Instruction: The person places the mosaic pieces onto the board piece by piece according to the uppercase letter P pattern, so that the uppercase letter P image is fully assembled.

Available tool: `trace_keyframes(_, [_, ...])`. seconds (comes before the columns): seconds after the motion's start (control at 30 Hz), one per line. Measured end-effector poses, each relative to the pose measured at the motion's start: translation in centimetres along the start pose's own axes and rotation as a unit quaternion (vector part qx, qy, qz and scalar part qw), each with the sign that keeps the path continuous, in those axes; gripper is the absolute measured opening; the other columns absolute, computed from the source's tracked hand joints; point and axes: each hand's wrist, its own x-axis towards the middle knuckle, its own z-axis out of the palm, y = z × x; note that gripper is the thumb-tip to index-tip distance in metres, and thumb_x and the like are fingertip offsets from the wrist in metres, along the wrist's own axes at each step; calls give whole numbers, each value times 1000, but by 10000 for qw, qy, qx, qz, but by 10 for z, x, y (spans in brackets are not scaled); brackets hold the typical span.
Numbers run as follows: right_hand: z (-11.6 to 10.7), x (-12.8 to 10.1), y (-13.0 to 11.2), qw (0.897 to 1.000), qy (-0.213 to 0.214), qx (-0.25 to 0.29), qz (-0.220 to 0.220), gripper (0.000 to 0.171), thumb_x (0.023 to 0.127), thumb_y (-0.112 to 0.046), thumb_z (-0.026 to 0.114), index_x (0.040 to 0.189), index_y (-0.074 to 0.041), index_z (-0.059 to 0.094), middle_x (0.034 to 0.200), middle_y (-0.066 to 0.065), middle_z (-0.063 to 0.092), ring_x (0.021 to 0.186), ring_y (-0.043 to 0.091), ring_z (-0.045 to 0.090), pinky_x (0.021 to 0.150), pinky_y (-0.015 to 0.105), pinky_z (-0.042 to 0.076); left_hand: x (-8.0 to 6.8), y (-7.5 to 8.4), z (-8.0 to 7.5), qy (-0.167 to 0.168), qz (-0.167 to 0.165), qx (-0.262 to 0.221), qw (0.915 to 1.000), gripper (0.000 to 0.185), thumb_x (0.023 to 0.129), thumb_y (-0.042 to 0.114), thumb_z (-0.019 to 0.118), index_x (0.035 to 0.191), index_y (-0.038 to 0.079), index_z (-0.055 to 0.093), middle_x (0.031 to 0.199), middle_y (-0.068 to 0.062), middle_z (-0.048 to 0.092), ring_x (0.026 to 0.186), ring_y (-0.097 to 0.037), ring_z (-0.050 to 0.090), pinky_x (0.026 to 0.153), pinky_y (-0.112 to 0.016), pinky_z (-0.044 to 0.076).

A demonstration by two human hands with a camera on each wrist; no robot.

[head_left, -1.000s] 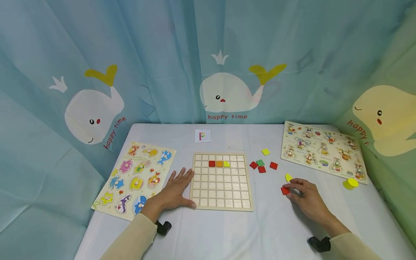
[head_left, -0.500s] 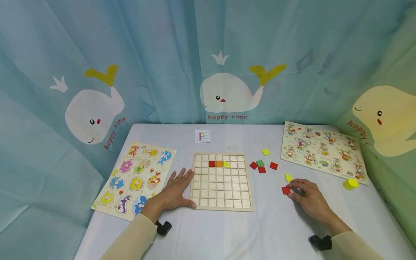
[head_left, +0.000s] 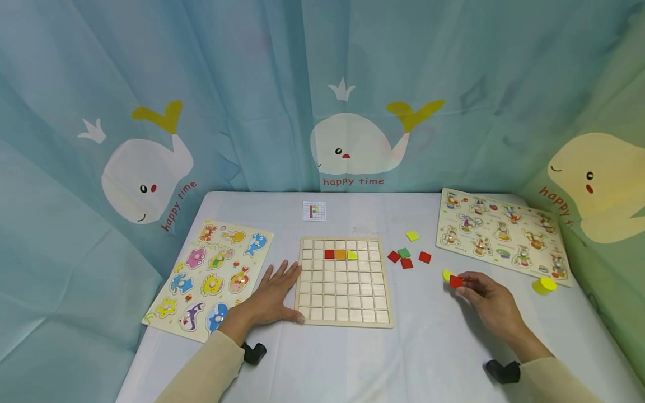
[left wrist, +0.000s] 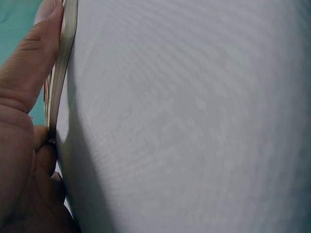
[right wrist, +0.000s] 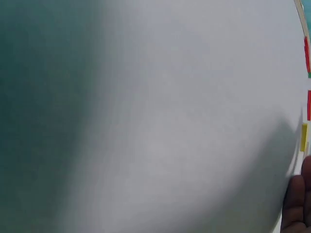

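A wooden grid board [head_left: 344,291] lies mid-table with a red, an orange and a yellow tile [head_left: 340,254] in its second row. My left hand [head_left: 272,294] rests flat on the table, fingers straight against the board's left edge; the left wrist view shows the thumb [left wrist: 29,63] on the board's rim [left wrist: 60,73]. My right hand [head_left: 486,294] pinches a red square tile [head_left: 456,281], lifted just off the table beside a yellow tile [head_left: 445,274]. Loose red, green and yellow tiles [head_left: 406,257] lie right of the board.
An animal peg puzzle [head_left: 211,274] lies at the left, another puzzle [head_left: 501,235] at the far right with a yellow cup [head_left: 543,285] by it. A small pattern card [head_left: 314,211] sits behind the board. Whale-print curtains [head_left: 347,112] surround the table [head_left: 353,358].
The right hand has picked the red tile up off the table and moved it slightly up and right, next to the yellow tile. The left hand has stayed put.
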Motion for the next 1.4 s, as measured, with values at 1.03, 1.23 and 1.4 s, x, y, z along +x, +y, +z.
trace_keyframes(1.03, [13,28,-37,9935,750,843,-158,36,90,-26,71,121,-10,69,114,17,70,85,-22,52,65,4,49,-1,4,-3,30,6,-18,10000,124,65,75,71,158,17,14,165,2,10,154,-21,-3,125,-47,-6])
trace_keyframes(1.23, [22,34,-52,9912,568,1188,-163,39,89,-28,71,125,-12,67,115,16,70,86,-16,55,68,4,51,0,4,-3,-80,-109,19,9999,124,64,75,72,158,21,10,165,7,7,153,-16,-7,124,-43,-9])
trace_keyframes(1.4, [30,38,-69,9913,384,1257,-119,41,90,-31,69,126,-14,66,116,13,70,89,-10,58,73,2,49,0,4,-3,-47,-82,4,10000,124,64,73,73,158,21,11,165,7,7,153,-16,-7,124,-43,-9])
